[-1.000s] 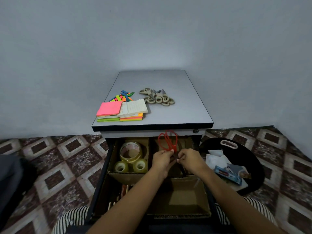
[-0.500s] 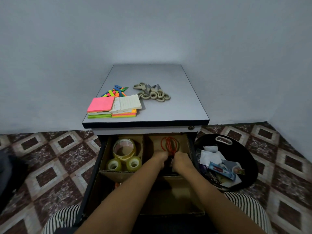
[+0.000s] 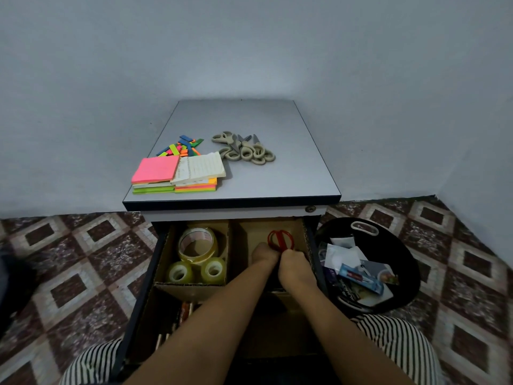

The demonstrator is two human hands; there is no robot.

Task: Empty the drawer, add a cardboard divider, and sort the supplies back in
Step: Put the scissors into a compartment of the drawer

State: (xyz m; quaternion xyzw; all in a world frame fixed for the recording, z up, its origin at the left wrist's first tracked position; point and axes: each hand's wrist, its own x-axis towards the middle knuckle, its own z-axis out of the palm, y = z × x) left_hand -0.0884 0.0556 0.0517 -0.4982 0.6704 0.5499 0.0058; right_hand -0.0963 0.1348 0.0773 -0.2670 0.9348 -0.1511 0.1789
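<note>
The open drawer (image 3: pixel 144 298) holds a cardboard divider (image 3: pixel 229 245) that forms compartments. Three tape rolls (image 3: pixel 197 245) sit in the back left compartment. In the back right compartment lie red-handled scissors (image 3: pixel 280 239), handles pointing away from me. My left hand (image 3: pixel 265 255) and my right hand (image 3: pixel 295 266) are side by side low in that compartment, fingers curled down around the blade end of the scissors; the fingertips are hidden. On the cabinet top (image 3: pixel 291 168) lie stacked sticky notes (image 3: pixel 177 173), coloured page flags (image 3: pixel 181 145) and several beige scissors (image 3: pixel 244 150).
A black bin (image 3: pixel 408 262) with paper and packaging stands on the tiled floor right of the drawer. My striped knees (image 3: pixel 399 345) flank the drawer front. A few small items (image 3: pixel 186 312) lie in the front left compartment. A grey wall stands behind the cabinet.
Both hands have lowered the red scissors from above the drawer down into the back right compartment. My arms now reach deeper into the drawer.
</note>
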